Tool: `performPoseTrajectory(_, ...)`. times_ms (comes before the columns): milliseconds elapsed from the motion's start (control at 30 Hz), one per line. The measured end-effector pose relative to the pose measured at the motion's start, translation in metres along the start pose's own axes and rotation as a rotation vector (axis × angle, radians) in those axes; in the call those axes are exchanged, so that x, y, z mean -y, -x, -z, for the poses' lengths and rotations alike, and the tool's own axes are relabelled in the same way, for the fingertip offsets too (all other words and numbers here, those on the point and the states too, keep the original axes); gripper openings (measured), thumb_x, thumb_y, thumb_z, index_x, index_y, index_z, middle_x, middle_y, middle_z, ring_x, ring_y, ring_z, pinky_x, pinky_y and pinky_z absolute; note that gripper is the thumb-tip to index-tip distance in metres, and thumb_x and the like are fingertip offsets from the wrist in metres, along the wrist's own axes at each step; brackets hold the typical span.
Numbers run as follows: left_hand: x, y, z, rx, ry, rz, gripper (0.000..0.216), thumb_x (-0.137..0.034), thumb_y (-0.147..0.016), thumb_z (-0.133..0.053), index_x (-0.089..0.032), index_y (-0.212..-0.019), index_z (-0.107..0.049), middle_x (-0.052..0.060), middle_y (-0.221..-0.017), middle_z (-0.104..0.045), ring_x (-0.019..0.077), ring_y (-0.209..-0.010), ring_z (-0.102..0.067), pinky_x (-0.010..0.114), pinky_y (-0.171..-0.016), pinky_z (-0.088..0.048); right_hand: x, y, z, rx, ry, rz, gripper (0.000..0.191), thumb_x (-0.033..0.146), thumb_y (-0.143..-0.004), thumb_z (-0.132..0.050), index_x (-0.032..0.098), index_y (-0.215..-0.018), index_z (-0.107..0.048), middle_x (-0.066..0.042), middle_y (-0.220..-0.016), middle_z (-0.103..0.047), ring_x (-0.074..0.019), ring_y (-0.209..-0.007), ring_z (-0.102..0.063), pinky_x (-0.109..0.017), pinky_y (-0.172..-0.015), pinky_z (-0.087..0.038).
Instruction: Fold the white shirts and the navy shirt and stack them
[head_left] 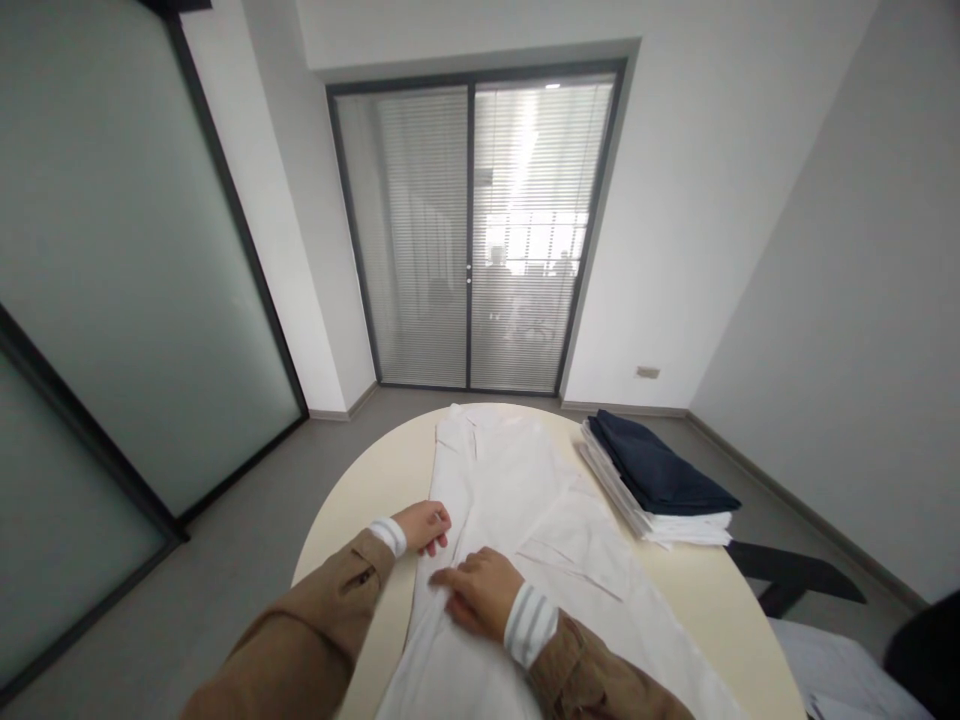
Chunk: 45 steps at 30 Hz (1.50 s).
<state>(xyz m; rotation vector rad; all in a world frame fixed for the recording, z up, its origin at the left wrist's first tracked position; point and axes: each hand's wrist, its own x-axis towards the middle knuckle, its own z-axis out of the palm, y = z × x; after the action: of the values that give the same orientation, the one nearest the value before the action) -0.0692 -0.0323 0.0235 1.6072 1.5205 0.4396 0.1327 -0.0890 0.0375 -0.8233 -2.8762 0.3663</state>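
A long white garment (517, 490) is spread over the round table, with slit-like seams or pocket lines showing on it; its exact kind I cannot tell. Over its left edge is my left hand (424, 526), the fingers loosely bent and a little apart, with no cloth visibly pinched. My right hand (481, 592) lies low over the garment just nearer to me, its index finger stretched toward the left edge and the other fingers bent under. The palm side of the right hand is hidden. Both sleeves are brown with striped cuffs.
On the right of the cream round table (367, 492) sits a stack of folded white cloth (686, 528) topped by a folded navy cloth (660, 465). Beyond the table's right edge are a black chair part (799, 572) and some white material (832, 660) lower down.
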Motion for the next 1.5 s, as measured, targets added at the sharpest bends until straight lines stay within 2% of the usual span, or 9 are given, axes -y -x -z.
performPoseTrajectory(133,0.008,0.005,-0.011,-0.136,-0.044,-0.144,0.022,-0.033,-0.088,-0.055,-0.017,-0.101,-0.064,0.010,-0.098,-0.074,0.0208,-0.085,-0.070,0.036,-0.080,-0.055,-0.007,0.007,-0.004,-0.060,-0.095,-0.102,0.031,0.020,-0.086,-0.047,0.027,-0.112,-0.063,-0.004,-0.090,-0.074,-0.0191,-0.081,-0.068,-0.027,-0.074,-0.042)
performPoseTrajectory(300,0.037,0.010,-0.021,-0.346,-0.200,-0.409,0.040,-0.032,-0.092,-0.048,-0.019,-0.129,-0.059,0.011,-0.143,-0.053,0.0238,-0.136,-0.044,0.043,-0.116,-0.032,-0.024,0.031,0.003,-0.123,-0.282,-0.190,0.032,0.017,-0.077,-0.053,0.023,-0.107,-0.064,-0.002,-0.083,-0.072,-0.0172,-0.075,-0.065,-0.024,-0.069,-0.042)
performPoseTrajectory(500,0.050,0.015,-0.029,-0.343,-0.517,-0.493,0.046,-0.037,-0.091,-0.053,-0.024,-0.136,-0.056,0.009,-0.150,-0.046,0.0284,-0.142,-0.036,0.053,-0.118,-0.026,-0.029,0.045,-0.008,-0.106,-0.587,-0.260,0.033,0.014,-0.080,-0.044,0.022,-0.100,-0.069,0.002,-0.071,-0.064,-0.0132,-0.065,-0.058,-0.023,-0.066,-0.041)
performPoseTrajectory(667,0.044,0.018,-0.029,-0.311,-0.571,-0.492,0.055,-0.040,-0.088,-0.060,-0.026,-0.140,-0.052,0.009,-0.153,-0.042,0.0307,-0.144,-0.032,0.055,-0.118,-0.023,-0.018,0.036,-0.025,-0.172,-0.634,-0.345,0.034,0.026,-0.076,-0.063,0.024,-0.110,-0.064,0.006,-0.069,-0.055,-0.0108,-0.060,-0.049,-0.023,-0.062,-0.037)
performPoseTrajectory(800,0.043,0.018,-0.029,-0.294,-0.571,-0.462,0.058,-0.044,-0.089,-0.057,-0.025,-0.143,-0.048,0.009,-0.155,-0.038,0.0306,-0.146,-0.026,0.055,-0.119,-0.020,-0.024,0.030,-0.032,-0.254,-0.744,-0.417,0.027,0.012,-0.067,-0.055,0.020,-0.091,-0.065,0.009,-0.057,-0.035,-0.0101,-0.056,-0.039,-0.021,-0.057,-0.031)
performPoseTrajectory(933,0.043,0.018,-0.028,-0.288,-0.581,-0.448,0.064,-0.049,-0.091,-0.054,-0.026,-0.149,-0.040,0.009,-0.160,-0.027,0.0322,-0.149,-0.016,0.057,-0.119,-0.017,-0.037,0.034,-0.033,-0.271,-0.869,-0.435,0.023,0.011,-0.061,-0.049,0.019,-0.081,-0.058,0.010,-0.054,-0.031,-0.0093,-0.051,-0.031,-0.020,-0.051,-0.024)
performPoseTrajectory(1100,0.044,0.017,-0.028,-0.276,-0.598,-0.443,0.065,-0.052,-0.092,-0.052,-0.029,-0.150,-0.036,0.008,-0.162,-0.021,0.0332,-0.150,-0.013,0.057,-0.118,-0.017,-0.030,0.042,-0.022,-0.210,-0.600,-0.360,0.026,0.016,-0.066,-0.052,0.020,-0.086,-0.068,0.009,-0.050,-0.036,-0.0106,-0.050,-0.036,-0.022,-0.054,-0.026)
performPoseTrajectory(1267,0.047,0.013,-0.029,-0.274,-0.637,-0.410,0.081,-0.058,-0.083,-0.063,-0.030,-0.152,-0.031,0.009,-0.163,-0.017,0.0354,-0.149,-0.013,0.059,-0.118,-0.018,-0.017,0.045,-0.005,-0.127,-0.337,-0.452,0.023,0.016,-0.071,-0.052,0.023,-0.084,-0.070,0.004,-0.058,-0.051,-0.0135,-0.060,-0.049,-0.024,-0.064,-0.032)
performPoseTrajectory(1500,0.051,0.012,-0.030,-0.373,-0.615,-0.420,0.078,-0.056,-0.081,-0.065,-0.017,-0.145,-0.042,0.016,-0.156,-0.033,0.0311,-0.143,-0.031,0.048,-0.118,-0.027,-0.015,0.052,0.008,0.008,-0.393,-0.442,0.037,0.034,-0.073,-0.069,0.026,-0.108,-0.063,0.007,-0.059,-0.053,-0.0134,-0.059,-0.052,-0.023,-0.061,-0.034)
